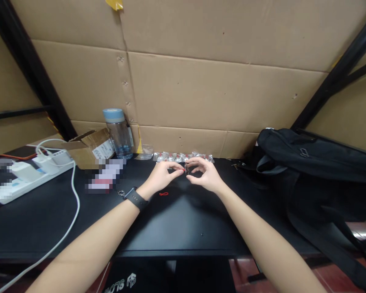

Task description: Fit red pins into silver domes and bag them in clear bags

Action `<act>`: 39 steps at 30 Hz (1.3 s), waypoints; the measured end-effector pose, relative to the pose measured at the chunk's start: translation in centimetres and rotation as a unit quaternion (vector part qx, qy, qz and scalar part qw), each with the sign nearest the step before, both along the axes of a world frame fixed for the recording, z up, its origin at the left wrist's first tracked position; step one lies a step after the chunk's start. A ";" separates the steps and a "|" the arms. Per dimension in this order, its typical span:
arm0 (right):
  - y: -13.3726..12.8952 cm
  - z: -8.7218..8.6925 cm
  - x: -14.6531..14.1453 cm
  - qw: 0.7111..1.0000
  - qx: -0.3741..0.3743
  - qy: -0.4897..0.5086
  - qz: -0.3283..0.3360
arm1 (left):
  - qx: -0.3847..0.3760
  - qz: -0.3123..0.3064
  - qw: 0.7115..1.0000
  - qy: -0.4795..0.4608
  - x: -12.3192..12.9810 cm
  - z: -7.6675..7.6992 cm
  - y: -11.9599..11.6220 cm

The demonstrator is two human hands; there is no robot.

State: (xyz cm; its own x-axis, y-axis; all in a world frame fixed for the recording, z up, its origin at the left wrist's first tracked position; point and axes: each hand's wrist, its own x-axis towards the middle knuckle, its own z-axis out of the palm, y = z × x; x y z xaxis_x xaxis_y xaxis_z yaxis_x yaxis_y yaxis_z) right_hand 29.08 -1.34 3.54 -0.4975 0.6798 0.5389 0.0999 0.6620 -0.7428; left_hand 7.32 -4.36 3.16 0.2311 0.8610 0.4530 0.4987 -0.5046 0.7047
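Both hands meet above the middle of a black table. My right hand pinches the edges of a small, thin round item, dark and shiny, seen nearly edge-on. My left hand, with a black watch on its wrist, closes thumb and forefinger at the item's left side, where a bit of red shows between the fingertips. A red cord loop lies on the table below my left hand. Behind the hands, several small clear packets with red bits stand in a row.
On the left are a white power strip with a cable, an open cardboard box, a blue-lidded bottle and a blurred packet. A black bag fills the right side. Cardboard walls the back.
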 end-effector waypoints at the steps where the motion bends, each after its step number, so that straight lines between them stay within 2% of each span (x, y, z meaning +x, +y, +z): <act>1: -0.3 0.0 -0.3 1.000 0.003 0.001 0.001 | 0.002 0.003 1.000 -0.007 0.2 0.0 0.0; 5: -1.0 0.3 -0.8 1.000 0.016 0.003 -0.001 | 0.007 0.018 0.999 -0.041 0.6 -0.3 0.0; 9: -1.2 0.4 -0.8 1.000 0.022 0.006 -0.008 | 0.008 0.008 0.999 -0.050 0.8 -0.5 0.0; 18: -1.2 0.1 -0.9 1.000 0.001 0.025 0.009 | 0.042 0.097 0.994 0.021 1.3 -0.2 -1.0; 23: -1.2 0.0 -1.0 0.998 -0.036 0.050 0.012 | 0.045 0.100 0.994 0.021 1.2 -0.4 -1.0; 28: -0.7 -0.2 -1.0 0.995 -0.065 0.069 -0.014 | 0.068 0.089 0.993 -0.026 1.1 -0.5 -0.8; 31: -0.5 -0.2 -0.8 0.999 -0.014 0.040 -0.013 | 0.024 0.043 0.995 -0.089 1.1 -0.5 -0.5; 34: -0.4 0.0 -0.5 0.996 0.082 0.003 -0.023 | -0.049 -0.019 0.987 -0.155 1.0 -0.6 -0.1; 39: -0.1 0.2 -0.2 0.975 0.216 -0.033 -0.045 | -0.140 -0.046 0.964 -0.223 1.0 -1.3 0.2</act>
State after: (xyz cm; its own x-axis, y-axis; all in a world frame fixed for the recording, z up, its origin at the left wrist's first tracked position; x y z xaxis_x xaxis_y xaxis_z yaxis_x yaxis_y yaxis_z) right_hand 28.91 -1.47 3.75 -0.4892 0.4398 0.7532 0.2101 0.8976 -0.3876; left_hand 8.37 -4.15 1.87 0.1475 0.9491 0.2784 0.0770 -0.2917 0.9534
